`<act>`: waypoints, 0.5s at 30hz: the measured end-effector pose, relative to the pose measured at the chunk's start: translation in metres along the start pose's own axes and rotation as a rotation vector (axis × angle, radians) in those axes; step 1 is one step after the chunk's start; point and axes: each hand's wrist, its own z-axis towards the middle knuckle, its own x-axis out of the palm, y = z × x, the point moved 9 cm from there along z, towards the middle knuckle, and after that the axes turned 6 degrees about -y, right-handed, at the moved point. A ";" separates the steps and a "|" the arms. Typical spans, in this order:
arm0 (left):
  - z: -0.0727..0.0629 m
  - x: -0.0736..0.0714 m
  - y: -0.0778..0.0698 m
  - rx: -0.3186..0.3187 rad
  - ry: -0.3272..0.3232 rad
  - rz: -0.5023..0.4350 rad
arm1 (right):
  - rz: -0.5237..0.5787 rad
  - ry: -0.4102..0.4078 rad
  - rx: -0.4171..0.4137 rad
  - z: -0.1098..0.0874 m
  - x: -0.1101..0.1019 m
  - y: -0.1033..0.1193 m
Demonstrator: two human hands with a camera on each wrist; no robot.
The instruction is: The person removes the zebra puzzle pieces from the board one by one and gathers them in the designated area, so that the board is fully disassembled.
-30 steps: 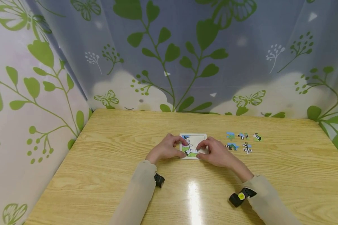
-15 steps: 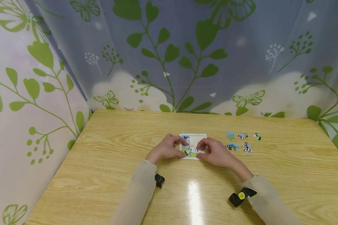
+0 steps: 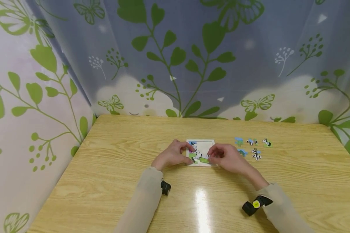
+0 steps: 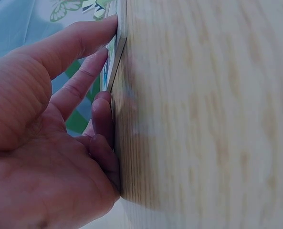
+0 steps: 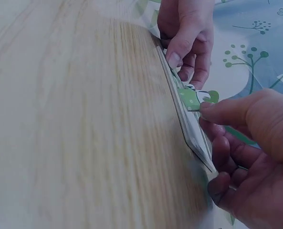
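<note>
A small white-framed puzzle tray point(image 3: 208, 140) lies on the table, with zebra-picture pieces point(image 3: 193, 144) along its left side. My left hand point(image 3: 172, 153) is at the tray's left; thumb and index fingertips rest on it. In the left wrist view, its other fingers are near the tray's edge point(image 4: 118, 57). My right hand point(image 3: 229, 158) pinches a green puzzle piece point(image 5: 190, 98) with white and black on it between thumb and fingers. In the right wrist view this piece is tilted, close over the tray point(image 5: 180, 117). The tray's upper right part shows its bare base.
Several loose puzzle pieces lie right of the tray, among them a blue-green piece point(image 3: 238, 141), a cow-like piece point(image 3: 267, 142) and a striped piece point(image 3: 256, 154). One green-blue piece point(image 3: 243, 152) is just behind my right hand. A leaf-patterned curtain point(image 3: 175, 64) hangs behind the table.
My right hand has shifted slightly to the right, and the green puzzle piece in its fingers has moved right with it. The left hand and tray stay nearly in place.
</note>
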 end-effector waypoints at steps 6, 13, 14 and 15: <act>0.001 0.001 -0.001 0.016 0.001 -0.003 | 0.006 -0.020 -0.002 -0.005 -0.011 -0.001; -0.001 0.001 -0.001 0.027 0.013 -0.020 | -0.022 -0.047 0.012 -0.012 -0.026 -0.008; -0.001 0.001 -0.001 0.027 0.014 -0.021 | -0.023 -0.050 0.020 -0.014 -0.028 -0.010; -0.001 0.001 -0.001 0.027 0.016 -0.022 | -0.025 -0.054 0.027 -0.016 -0.031 -0.012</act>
